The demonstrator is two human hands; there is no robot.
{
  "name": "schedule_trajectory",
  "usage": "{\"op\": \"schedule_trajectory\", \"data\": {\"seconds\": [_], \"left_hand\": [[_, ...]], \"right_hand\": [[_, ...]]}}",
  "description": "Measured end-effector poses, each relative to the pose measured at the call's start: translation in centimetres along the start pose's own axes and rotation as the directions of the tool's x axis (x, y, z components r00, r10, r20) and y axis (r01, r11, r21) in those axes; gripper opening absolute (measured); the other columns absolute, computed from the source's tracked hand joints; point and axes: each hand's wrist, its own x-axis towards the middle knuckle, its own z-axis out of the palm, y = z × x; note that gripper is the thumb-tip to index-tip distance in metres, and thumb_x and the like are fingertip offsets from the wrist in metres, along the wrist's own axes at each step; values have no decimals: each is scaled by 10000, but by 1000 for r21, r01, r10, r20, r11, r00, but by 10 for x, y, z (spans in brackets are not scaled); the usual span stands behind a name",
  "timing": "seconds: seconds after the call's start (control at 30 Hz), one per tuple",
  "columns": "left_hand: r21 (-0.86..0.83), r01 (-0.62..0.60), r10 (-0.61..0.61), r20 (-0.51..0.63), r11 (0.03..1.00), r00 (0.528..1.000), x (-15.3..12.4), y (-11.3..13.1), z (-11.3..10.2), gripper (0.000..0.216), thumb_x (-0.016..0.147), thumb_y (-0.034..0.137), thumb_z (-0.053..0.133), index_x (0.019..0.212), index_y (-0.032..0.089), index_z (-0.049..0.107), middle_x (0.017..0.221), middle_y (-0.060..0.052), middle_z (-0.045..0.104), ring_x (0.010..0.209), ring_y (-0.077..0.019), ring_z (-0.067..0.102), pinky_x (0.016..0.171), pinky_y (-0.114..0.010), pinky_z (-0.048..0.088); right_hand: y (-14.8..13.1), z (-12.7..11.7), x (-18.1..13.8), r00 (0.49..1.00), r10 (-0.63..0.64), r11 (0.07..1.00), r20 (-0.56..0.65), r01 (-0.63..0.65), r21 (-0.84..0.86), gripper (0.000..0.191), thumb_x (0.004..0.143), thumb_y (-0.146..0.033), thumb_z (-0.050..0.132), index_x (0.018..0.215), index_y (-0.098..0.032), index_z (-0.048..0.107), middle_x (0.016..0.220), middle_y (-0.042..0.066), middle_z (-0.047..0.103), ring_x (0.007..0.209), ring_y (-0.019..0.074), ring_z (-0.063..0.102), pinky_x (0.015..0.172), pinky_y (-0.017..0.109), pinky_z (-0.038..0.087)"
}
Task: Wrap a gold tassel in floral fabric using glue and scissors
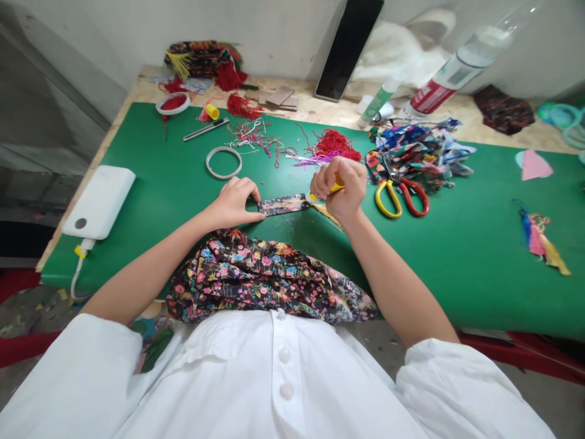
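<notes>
A narrow strip covered in dark floral fabric (282, 206) lies on the green mat (183, 201), with a paler band along its middle. My left hand (235, 201) grips its left end between thumb and fingers. In my right hand (339, 186) is a yellow glue stick (337, 184), its pale tip touching or just above the strip's right end. A yellow tassel (326, 214) extends from that end, partly under my right hand. Bunched floral cloth (265, 274) lies along the mat's near edge, against my white shirt.
Scissors with yellow and red handles (401, 199) lie right, against fabric scraps (420, 152). Behind are red threads (336, 145), a tape roll (223, 163), a cutter (205, 130) and a leaning phone (348, 49). A white power bank (99, 201) sits left, small tassels (542, 241) far right.
</notes>
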Motion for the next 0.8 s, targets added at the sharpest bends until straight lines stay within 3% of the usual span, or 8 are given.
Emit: {"op": "schedule_trajectory", "data": {"seconds": [0.13,0.33,0.5,0.8], "left_hand": [[-6,-1,1,4,1000,1000,0,0,0,306,697,404,761,848,211,577,969,-39,593,996,-252,507,955,-418,402],[-8,5,-5,9,1000,1000,0,0,-1,299,702,393,757,858,202,588,983,-47,597,1007,-256,509,968,-423,399],[-29,-7,8,9,1000,1000,1,-3,1,304,694,392,769,855,206,589,977,-32,600,994,-242,510,961,-413,392],[-30,4,-4,11,1000,1000,1,-2,1,310,687,383,776,858,190,603,976,-47,603,1002,-255,521,951,-419,394]], "right_hand": [[6,5,0,994,-63,998,-94,61,-31,598,796,-732,626,530,-247,398,447,-44,342,380,110,347,391,289,347],[12,11,0,1000,-27,1000,-8,27,8,605,799,-671,667,492,-228,392,409,-55,340,349,88,332,381,254,271],[21,18,2,999,-8,1000,-39,7,-23,658,775,-725,646,471,-234,332,380,-69,276,328,72,245,353,242,204],[29,19,1,995,-57,998,-84,55,-19,637,806,-687,627,484,-231,320,405,-65,260,351,67,242,357,230,217]]}}
